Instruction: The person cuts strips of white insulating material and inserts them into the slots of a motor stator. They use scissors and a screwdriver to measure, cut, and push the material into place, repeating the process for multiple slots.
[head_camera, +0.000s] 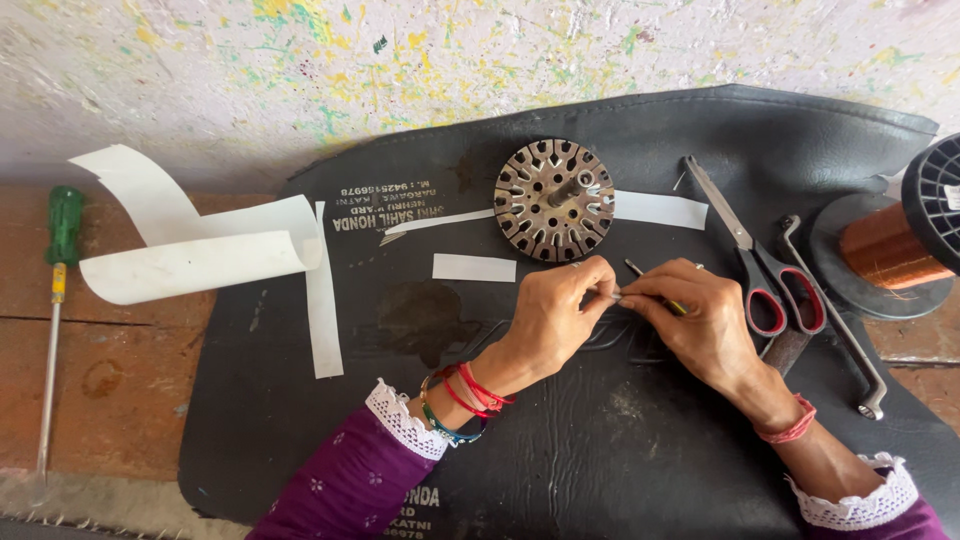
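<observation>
The head camera looked straight down at a black mat (300, 400) spread over a worn wooden surface, with a paint-speckled wall behind it. The person's left hand (555, 315) and right hand (695, 320) met near the middle of the mat, both wrists in purple sleeves with white lace cuffs; the left wrist wore red and green bangles, the right a red thread. Both hands were closed in a pinch, fingertips nearly touching, gripping between them a small pale strip (614, 296) that was too tiny to make out clearly. A thin dark stick (650, 282) passed under the right hand's fingers; whether that hand gripped it could not be told. Just beyond the hands lay a round slotted metal disc (553, 200) with a short shaft at its centre, flat on the mat. A long white paper strip (660, 209) ran out from behind the disc, and a shorter white piece (474, 267) lay just beside the left hand. To the right of the hands rested scissors (750, 255) with red handles, and next to them a metal wrench (835, 320). At the far right edge stood a black spool of copper wire (890, 245). On the left, a curled sheet of white paper (195, 250) overlapped the mat's edge, and well apart from it lay a green-handled screwdriver (58, 270).
</observation>
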